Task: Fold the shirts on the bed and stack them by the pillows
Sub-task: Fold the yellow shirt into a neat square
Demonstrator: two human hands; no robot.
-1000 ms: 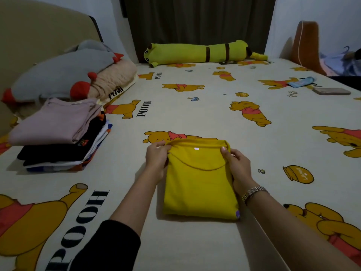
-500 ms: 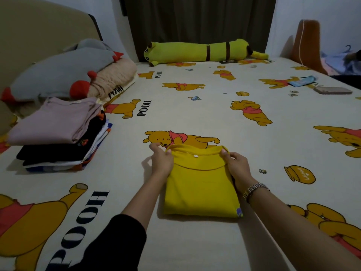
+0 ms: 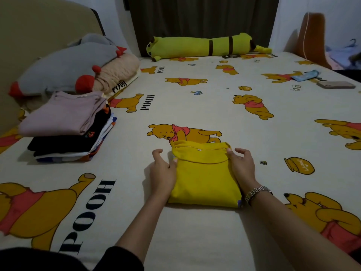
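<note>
**Yellow shirt folded, hands shifted to its sides**

Compared with a second ago, the folded yellow shirt [image 3: 205,178] lies nearer the person on the bed [image 3: 214,106], so more of the printed bear above its collar shows. Both hands have slid down from the collar corners to the shirt's side edges. The left hand [image 3: 162,173] lies against the left edge; its thumb tip presses onto the fabric just under the neckline, while the fingers are loosely curled on the sheet and hold nothing that I can see. The right hand [image 3: 242,165] flanks the right edge, thumb touching the collar corner, fingers relaxed and spread (a metal watch [image 3: 256,192] sits on that wrist). Neither grip plainly closes round the cloth.

The stack of folded shirts [image 3: 68,130] stands well apart to the left, a pale mauve one on top, just beside the grey pillow [image 3: 64,69] and the beige pillow [image 3: 117,75] at the headboard. A long yellow-green plush bolster [image 3: 205,45] lies across the far edge by the dark curtain. At far right on the sheet rest a phone [image 3: 336,84] and a small blue item [image 3: 305,75], too small to identify. Bare sheet lies between the yellow shirt and the stack.
</note>
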